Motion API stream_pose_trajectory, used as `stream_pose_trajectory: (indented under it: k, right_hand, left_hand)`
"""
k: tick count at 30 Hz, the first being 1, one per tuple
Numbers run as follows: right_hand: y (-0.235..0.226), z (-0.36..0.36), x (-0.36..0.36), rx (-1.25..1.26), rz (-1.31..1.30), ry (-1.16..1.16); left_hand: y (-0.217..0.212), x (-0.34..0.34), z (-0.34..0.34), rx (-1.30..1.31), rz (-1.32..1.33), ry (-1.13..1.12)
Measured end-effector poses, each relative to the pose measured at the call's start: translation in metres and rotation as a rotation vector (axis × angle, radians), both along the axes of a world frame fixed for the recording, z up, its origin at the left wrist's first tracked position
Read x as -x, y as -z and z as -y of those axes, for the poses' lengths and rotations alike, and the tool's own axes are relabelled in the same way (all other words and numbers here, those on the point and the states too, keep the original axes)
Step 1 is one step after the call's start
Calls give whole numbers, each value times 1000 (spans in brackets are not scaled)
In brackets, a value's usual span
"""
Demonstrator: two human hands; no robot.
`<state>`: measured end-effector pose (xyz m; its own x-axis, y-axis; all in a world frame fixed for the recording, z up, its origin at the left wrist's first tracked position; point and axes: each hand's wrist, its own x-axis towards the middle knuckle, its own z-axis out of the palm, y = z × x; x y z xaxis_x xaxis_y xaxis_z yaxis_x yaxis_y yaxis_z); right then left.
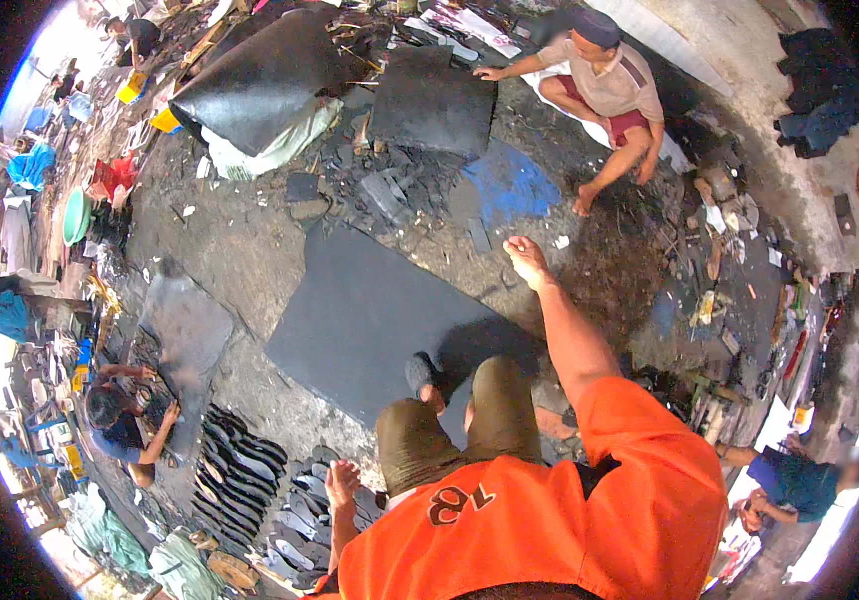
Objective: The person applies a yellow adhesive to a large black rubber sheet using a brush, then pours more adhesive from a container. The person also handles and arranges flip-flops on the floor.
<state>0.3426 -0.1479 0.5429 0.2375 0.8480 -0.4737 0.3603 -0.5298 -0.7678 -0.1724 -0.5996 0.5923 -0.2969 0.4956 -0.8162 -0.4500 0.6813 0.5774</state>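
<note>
My right hand reaches forward above the far right corner of a large dark flat sheet. Its fingers are curled together, with a small pale spot at their tips that I cannot make out. My left hand hangs low at my left side, fingers loosely apart and nothing visible in them. Closest to it are several grey sole-shaped pieces in a heap. One of my feet, in a dark slipper, rests on the sheet.
A seated person touches a black slab at far right. Another person crouches left beside a dark sheet. Black curved strips lie in rows. A curled black sheet, blue cloth and scraps cover the ground.
</note>
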Motion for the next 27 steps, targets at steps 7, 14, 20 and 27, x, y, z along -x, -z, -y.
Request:
stream_pose_trajectory:
  k: [7, 14, 20, 27]
  right_hand:
    - [70, -235, -31, -165, 158, -45]
    - [228, -525, -97, -112, 114, 35]
    - [274, -683, -132, -215, 59, 184]
    - [274, -778, -175, -17, -82, 232]
  left_hand:
    - [-1, -47, -178, 114, -192, -91]
    - [53, -183, -244, 117, 13, -331]
    - [42, -291, -289, 680, 28, -239]
    - [0, -341, -309, 803, 57, -249]
